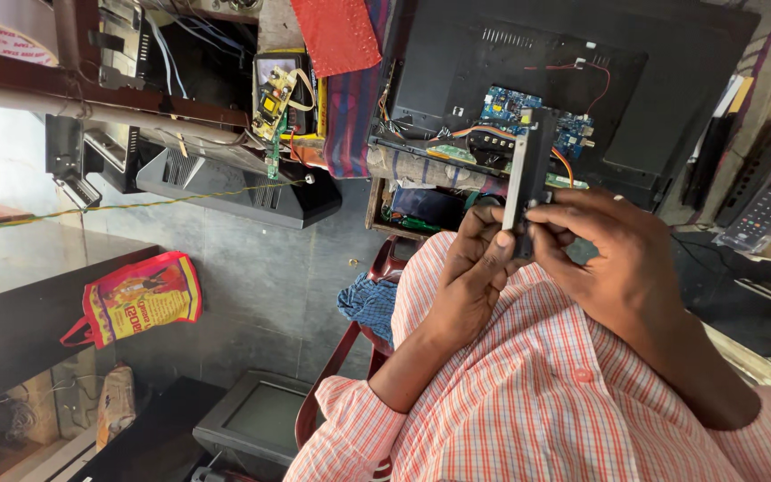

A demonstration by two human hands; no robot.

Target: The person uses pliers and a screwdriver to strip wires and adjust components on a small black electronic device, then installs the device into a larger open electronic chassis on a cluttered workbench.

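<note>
Both hands pinch a narrow dark bracket [528, 174] just below the blue circuit board [528, 112]: the left hand [470, 277] grips its lower end, the right hand [617, 259] clasps beside it. A slip could drop the bracket onto the board's orange wires [493, 132], likely snagging them.

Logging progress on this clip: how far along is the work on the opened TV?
Done: the TV lies with its back open and the blue circuit board exposed. In hand: both the left hand and right hand hold a narrow black panel. Left: the board and its wires remain uncovered.
</note>
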